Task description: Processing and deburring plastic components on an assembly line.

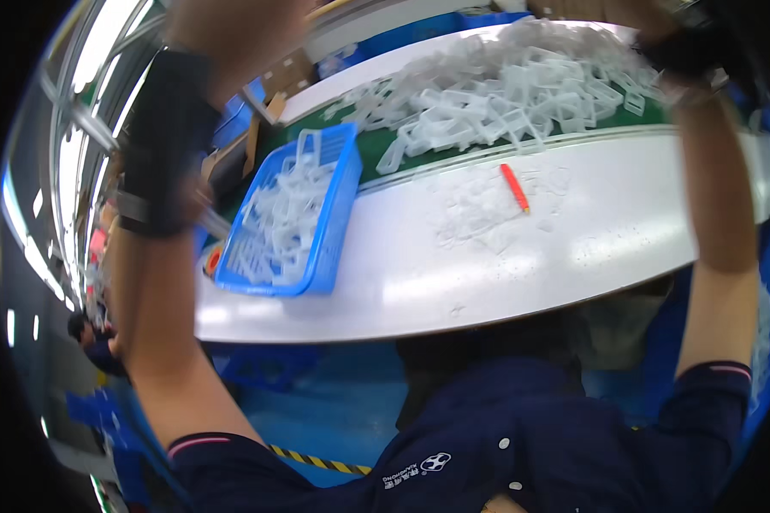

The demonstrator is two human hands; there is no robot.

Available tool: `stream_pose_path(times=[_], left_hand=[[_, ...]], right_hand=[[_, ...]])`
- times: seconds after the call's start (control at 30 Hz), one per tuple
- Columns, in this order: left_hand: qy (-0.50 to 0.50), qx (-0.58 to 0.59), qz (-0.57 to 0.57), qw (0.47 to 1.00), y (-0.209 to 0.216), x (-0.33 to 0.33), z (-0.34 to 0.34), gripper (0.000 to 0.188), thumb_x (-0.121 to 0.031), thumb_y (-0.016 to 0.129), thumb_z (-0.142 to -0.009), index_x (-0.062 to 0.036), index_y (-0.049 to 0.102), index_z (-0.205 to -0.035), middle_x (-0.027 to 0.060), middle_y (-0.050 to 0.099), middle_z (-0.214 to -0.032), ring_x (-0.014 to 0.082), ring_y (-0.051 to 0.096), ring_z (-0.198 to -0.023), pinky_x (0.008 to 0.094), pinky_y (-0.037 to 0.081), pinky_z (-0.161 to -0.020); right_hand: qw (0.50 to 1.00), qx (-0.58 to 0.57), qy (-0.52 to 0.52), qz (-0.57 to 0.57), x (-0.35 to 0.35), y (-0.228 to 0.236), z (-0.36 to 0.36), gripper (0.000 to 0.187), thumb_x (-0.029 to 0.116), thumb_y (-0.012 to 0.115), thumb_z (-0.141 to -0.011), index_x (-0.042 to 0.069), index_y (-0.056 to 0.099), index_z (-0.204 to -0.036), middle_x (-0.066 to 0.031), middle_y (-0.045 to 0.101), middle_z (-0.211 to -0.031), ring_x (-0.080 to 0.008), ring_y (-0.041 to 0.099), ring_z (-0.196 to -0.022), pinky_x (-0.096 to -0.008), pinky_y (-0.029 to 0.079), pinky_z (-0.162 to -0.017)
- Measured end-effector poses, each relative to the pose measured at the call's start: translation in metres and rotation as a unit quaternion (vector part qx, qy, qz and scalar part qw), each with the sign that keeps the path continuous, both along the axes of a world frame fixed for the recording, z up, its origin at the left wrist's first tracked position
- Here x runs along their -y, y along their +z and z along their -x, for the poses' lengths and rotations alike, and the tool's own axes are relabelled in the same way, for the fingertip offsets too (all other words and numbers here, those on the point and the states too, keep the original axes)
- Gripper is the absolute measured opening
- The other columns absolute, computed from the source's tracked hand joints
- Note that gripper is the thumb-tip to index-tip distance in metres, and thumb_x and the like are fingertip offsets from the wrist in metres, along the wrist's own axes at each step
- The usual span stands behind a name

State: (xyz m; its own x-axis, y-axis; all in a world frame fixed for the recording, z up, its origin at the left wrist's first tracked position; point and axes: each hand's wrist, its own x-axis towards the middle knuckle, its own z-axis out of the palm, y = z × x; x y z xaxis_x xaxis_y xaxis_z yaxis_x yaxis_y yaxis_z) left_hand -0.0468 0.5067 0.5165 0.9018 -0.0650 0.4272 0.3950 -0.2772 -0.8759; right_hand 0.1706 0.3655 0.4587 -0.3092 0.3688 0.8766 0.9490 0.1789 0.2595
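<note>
Both my arms are raised toward the upper edge of the head view. My left hand (238,34) is blurred and cut off at the top, with a dark band on its wrist; its fingers do not show. My right hand (642,19), also banded at the wrist, is mostly out of the picture at the upper right, fingers hidden. Below and between them, a red pen-like tool (514,187) with a yellowish tip lies on the white worktable (385,282). Neither hand visibly touches it. A heap of translucent plastic frames (505,103) covers the green strip behind.
A blue plastic basket (338,214) holding more translucent frames stands at the table's left. Beside it sits an orange tape roll (213,261). Small clear scraps (479,214) are scattered near the red tool. Cardboard boxes (289,75) stand beyond. Another person (98,342) is far left.
</note>
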Motion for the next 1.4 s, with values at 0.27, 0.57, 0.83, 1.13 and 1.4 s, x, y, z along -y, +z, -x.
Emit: stream_pose_path(times=[0.27, 0.57, 0.83, 1.13, 1.4], left_hand=[[-0.064, -0.011, 0.516, 0.854, -0.278, -0.050, -0.093, 0.032, -0.028, 0.063, -0.074, -0.0036, 0.055, -0.092, 0.0134, 0.057, -0.086, 0.0307, 0.054, -0.085, 0.0387, 0.042, -0.075], [-0.052, 0.044, 0.656, 0.752, -0.333, -0.031, -0.088, 0.069, -0.045, 0.064, -0.070, -0.0064, 0.042, -0.124, 0.0227, 0.040, -0.125, 0.0378, 0.035, -0.117, 0.0461, 0.029, -0.095], [-0.088, 0.311, 0.781, 0.535, -0.334, -0.083, -0.073, 0.025, -0.017, 0.061, -0.076, -0.0042, 0.060, -0.097, 0.0108, 0.057, -0.091, 0.0266, 0.052, -0.087, 0.0336, 0.040, -0.078], [-0.119, 0.382, 0.557, 0.728, -0.307, -0.136, -0.141, 0.042, -0.023, 0.059, -0.077, -0.0023, 0.049, -0.113, 0.0170, 0.052, -0.106, 0.0342, 0.047, -0.097, 0.0416, 0.036, -0.085], [-0.045, 0.165, 0.608, 0.775, -0.320, -0.125, -0.145, 0.041, -0.025, 0.063, -0.071, -0.0121, 0.053, -0.109, 0.0107, 0.055, -0.091, 0.0314, 0.053, -0.085, 0.0423, 0.038, -0.074]], right_hand=[[0.818, -0.255, -0.190, 0.479, -0.042, -0.258, -0.043, 0.027, 0.022, 0.058, -0.074, 0.000, 0.050, -0.087, -0.0177, 0.057, -0.077, -0.0328, 0.057, -0.072, -0.0405, 0.046, -0.063], [0.757, -0.417, -0.085, 0.496, -0.050, -0.278, -0.059, 0.019, 0.014, 0.054, -0.070, -0.004, 0.056, -0.077, -0.0203, 0.059, -0.071, -0.0346, 0.057, -0.069, -0.0413, 0.044, -0.061], [0.471, -0.725, 0.152, 0.478, -0.042, -0.265, -0.093, 0.025, 0.016, 0.043, -0.088, -0.001, 0.055, -0.102, -0.0024, 0.056, -0.065, -0.0072, 0.054, -0.061, -0.0191, 0.043, -0.055], [0.480, -0.739, 0.317, 0.351, -0.030, -0.269, -0.083, 0.032, 0.026, 0.033, -0.095, 0.000, 0.052, -0.099, -0.0059, 0.054, -0.070, -0.0126, 0.052, -0.065, -0.0259, 0.043, -0.062], [0.299, -0.788, 0.329, 0.427, -0.077, -0.273, -0.018, 0.061, 0.052, 0.022, -0.091, 0.003, 0.057, -0.088, -0.0035, 0.053, -0.066, -0.0100, 0.048, -0.054, -0.0215, 0.039, -0.051]])
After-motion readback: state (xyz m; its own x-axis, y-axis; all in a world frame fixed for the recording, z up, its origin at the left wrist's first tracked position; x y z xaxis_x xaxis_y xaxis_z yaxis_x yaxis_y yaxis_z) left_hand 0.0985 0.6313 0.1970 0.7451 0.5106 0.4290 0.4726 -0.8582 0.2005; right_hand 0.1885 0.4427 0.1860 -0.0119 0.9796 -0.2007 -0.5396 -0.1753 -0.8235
